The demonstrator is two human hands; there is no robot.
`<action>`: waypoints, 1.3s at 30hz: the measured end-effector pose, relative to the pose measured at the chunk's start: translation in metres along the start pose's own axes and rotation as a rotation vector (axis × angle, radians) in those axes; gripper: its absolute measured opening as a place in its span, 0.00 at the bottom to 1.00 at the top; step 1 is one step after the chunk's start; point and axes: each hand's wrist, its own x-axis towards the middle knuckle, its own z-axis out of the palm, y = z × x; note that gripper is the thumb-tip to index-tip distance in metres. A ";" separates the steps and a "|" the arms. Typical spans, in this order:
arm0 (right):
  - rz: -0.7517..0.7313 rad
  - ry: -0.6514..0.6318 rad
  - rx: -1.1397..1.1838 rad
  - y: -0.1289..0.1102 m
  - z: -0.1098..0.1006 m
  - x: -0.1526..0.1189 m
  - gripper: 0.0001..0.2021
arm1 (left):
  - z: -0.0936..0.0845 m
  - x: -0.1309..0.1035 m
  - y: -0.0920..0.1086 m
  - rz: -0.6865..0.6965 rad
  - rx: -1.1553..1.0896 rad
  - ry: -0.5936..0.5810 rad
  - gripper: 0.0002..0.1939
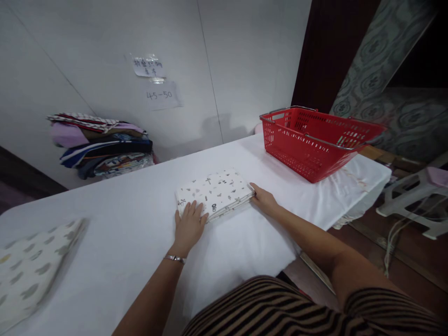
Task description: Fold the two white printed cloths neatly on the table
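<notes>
A folded white cloth [219,190] with small grey printed figures lies flat on the white-covered table in front of me. My left hand [189,226], with a bracelet at the wrist, rests on its near left corner, fingers spread and laid flat. At the cloth's right edge, my right hand [264,199] grips the folded layers, thumb on top and the other fingers largely hidden. Farther left lies a second folded white cloth [38,273] with larger grey spots, cut off by the picture's edge; neither hand touches it.
A red plastic basket [297,147] with metal handles stands at the table's right end. Beyond the far left edge is a stack of folded clothes [105,144] against the wall. Paper notes [163,95] hang on the wall. A white stool [416,200] stands right of the table.
</notes>
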 end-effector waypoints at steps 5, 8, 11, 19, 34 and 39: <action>-0.041 0.031 0.006 0.006 0.006 0.000 0.20 | 0.009 -0.003 -0.004 -0.012 -0.047 -0.010 0.24; -0.051 0.042 0.010 0.008 0.008 -0.001 0.20 | 0.009 -0.004 -0.004 -0.012 -0.054 -0.021 0.24; -0.064 0.054 0.002 0.009 0.009 0.000 0.20 | 0.007 -0.003 -0.004 -0.016 -0.063 -0.044 0.24; -0.069 0.002 -0.045 0.008 0.003 -0.003 0.19 | 0.005 -0.005 -0.002 -0.016 -0.089 -0.019 0.24; -0.353 -0.131 -0.201 -0.032 0.014 0.004 0.29 | 0.021 -0.013 0.006 0.064 -0.167 0.162 0.23; -0.388 -0.121 -0.243 -0.018 0.022 0.001 0.31 | 0.019 -0.020 0.008 0.050 -0.217 0.136 0.24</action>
